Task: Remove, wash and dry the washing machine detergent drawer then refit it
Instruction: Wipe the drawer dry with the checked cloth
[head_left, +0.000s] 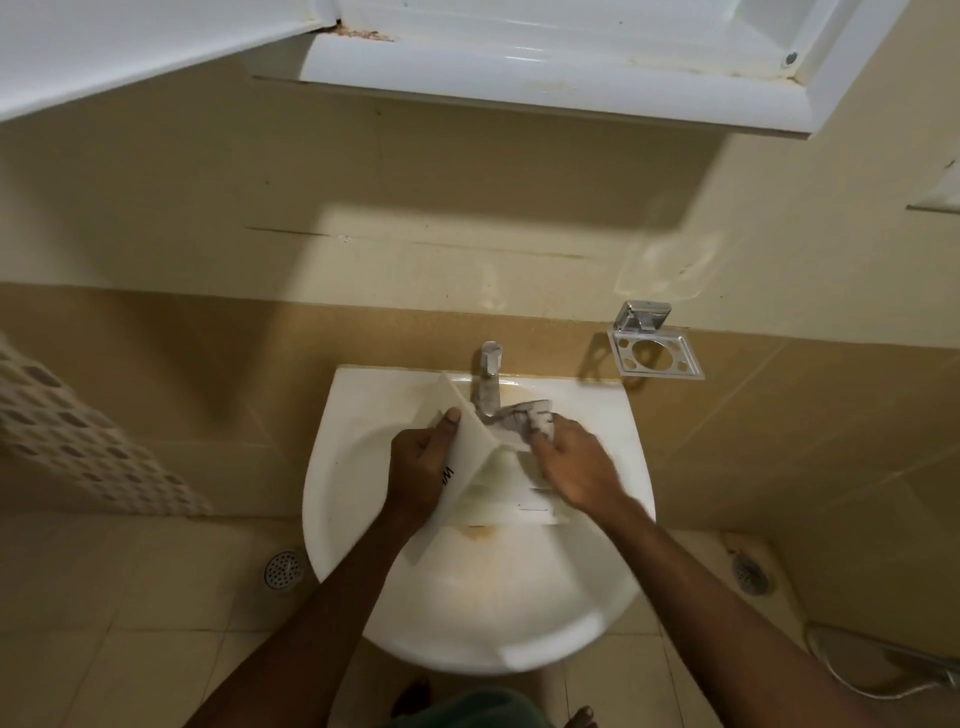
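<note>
Left hand (423, 462) grips drawer (480, 457) over sink (467, 613); right hand (571, 467) clutches cloth (524, 415), wiping; refit remains.

Detergent drawer (480, 457) over the basin (358, 415), centre; tap (488, 376) at 12 o'clock; holder (655, 353) at 2; floor drain (283, 569) at 8.

1 head-worn wide-angle view looks steeply down and forward from close above a white ceramic pedestal basin (363, 519), centred low. The beige tiled wall (467, 208) fills 12 o'clock; both forearms enter from 6 o'clock.
</note>
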